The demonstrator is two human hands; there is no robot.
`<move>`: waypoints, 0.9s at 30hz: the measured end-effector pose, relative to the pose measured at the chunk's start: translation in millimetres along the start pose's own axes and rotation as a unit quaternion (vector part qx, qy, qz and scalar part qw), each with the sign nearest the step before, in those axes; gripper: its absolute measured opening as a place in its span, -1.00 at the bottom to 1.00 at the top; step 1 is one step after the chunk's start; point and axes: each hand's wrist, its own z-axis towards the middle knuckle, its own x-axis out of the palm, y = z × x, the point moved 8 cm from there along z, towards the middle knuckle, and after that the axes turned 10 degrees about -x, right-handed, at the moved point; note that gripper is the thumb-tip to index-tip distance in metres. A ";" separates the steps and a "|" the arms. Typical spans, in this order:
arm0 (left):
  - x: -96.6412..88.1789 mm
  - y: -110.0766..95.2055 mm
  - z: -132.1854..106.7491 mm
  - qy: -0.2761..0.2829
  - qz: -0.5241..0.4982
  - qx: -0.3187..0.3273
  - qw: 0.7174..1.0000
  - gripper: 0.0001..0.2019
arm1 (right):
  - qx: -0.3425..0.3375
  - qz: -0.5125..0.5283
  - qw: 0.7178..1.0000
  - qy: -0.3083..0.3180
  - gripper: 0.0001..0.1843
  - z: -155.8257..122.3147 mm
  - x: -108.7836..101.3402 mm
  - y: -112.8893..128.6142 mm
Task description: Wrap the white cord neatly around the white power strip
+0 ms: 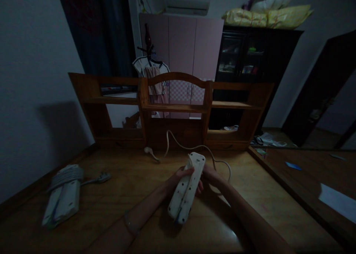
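Note:
A white power strip (182,198) is tilted above the wooden table, its back with dark screw holes facing me. My left hand (179,178) is closed round its left side, the thumb lying across it. Along the strip runs a length of pale cord. My right hand (210,174) is closed at the strip's upper right edge, where the cord (191,147) runs to it; its fingertips are partly hidden. From there the cord loops over the table to a plug (148,150) near the shelf.
Another power strip (62,200), its grey cord wound round one end, lies at the left with its plug (103,177) out. A wooden shelf unit (175,107) stands along the back. White paper (338,202) and a blue packet (293,166) lie on the lower surface at right.

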 end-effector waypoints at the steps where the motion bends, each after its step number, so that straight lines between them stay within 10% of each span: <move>1: -8.1 -0.8 0.4 -0.017 -0.004 0.001 1.000 -0.44 | -0.005 -0.027 1.000 0.016 -0.57 2.2 2.6 -0.4; 14: -64.6 -33.1 -11.9 -0.095 0.073 0.041 0.992 -0.52 | -0.095 -0.459 0.882 0.043 -0.47 -5.4 8.5 36.7; 20: -96.2 -53.3 -28.6 -0.225 0.137 0.068 0.962 -0.48 | -0.129 -0.579 0.803 0.052 -0.62 -16.3 18.2 52.9; 23: -121.7 -73.2 -49.0 -0.361 0.238 0.113 0.895 -0.43 | -0.171 -0.588 0.787 0.069 -0.61 -22.5 26.5 65.2; 27: -139.6 -95.2 -77.4 -0.551 0.431 0.118 0.705 -0.35 | -0.259 -0.554 0.791 0.024 -0.66 -30.4 31.3 89.4</move>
